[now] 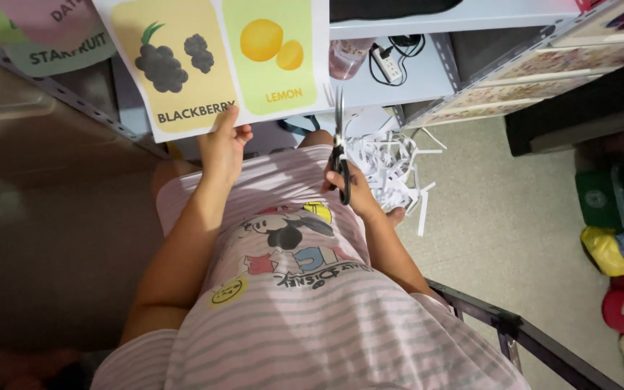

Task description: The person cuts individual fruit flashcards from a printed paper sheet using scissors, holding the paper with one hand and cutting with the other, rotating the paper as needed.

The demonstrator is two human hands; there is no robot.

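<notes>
We hold a printed sheet of fruit picture cards (pixel 218 58) up with our left hand (pixel 222 148), pinching its lower edge between the thumb on the front and the fingers behind, just under the yellow panel with two dark berries. The green panel with the two yellow fruits sits to the right of that hand and slightly above it. Our right hand (pixel 355 191) is clenched around the black handles of a pair of scissors (pixel 339 148), fingers through the loops, and the blades rise straight up from the hand, standing open. The blade tips reach the sheet's lower right corner, beside the green panel; we cannot tell whether paper lies between them. The two hands are near each other, the sheet spanning the space above both. Just beyond and to the right of the right hand lies a heap of white paper strips (pixel 391 166) on the pale floor (pixel 514 217), some of them touching the hand's far side. Below both hands our striped pink shirt (pixel 305 310) fills the view. Farther out past the scissors, a white power strip with a black cord (pixel 388 61) rests on a shelf (pixel 413 79), and a stack of more printed sheets (pixel 543 79) leans well off to the right.
</notes>
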